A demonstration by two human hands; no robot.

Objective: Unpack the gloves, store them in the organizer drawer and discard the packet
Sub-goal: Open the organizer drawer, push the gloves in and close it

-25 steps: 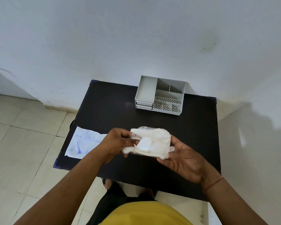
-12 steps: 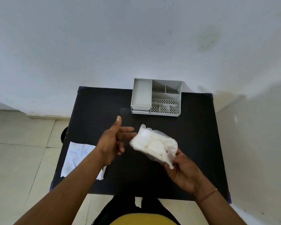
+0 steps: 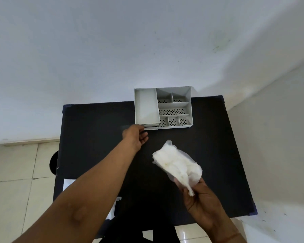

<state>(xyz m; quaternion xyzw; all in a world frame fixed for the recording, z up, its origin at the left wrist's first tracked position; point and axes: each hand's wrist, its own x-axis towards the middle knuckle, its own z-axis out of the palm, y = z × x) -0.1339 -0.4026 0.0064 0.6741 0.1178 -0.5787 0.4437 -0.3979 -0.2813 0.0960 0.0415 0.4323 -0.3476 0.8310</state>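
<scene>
Grey organizer [image 3: 162, 107] at the far edge of the black table [image 3: 98, 130], against the white wall [image 3: 112, 41]. Open top split into compartments: one long plain bin on the left, two small bins at the back right, one wide bin across the middle right, three small bins along the front right, the right-hand ones with perforated floors. Nothing visible inside any of them. Below the long left bin, stacked drawer fronts [image 3: 150, 126] at the organizer's near face; how far any drawer stands out, impossible to tell. Left hand [image 3: 134, 135] stretched forward over the table, fingertips curled at those drawer fronts, touching or just short of them; grip not clear. Right hand [image 3: 199, 199] raised over the near right part of the table, fingers closed around the lower end of the gloves [image 3: 177, 164], a crumpled white bundle seemingly in thin clear film, lifted off the surface and well apart from the organizer. Packet [image 3: 68, 184], white paper, at the near left edge of the table, mostly hidden under the left forearm. Tiled floor [image 3: 16, 172] to the left.
</scene>
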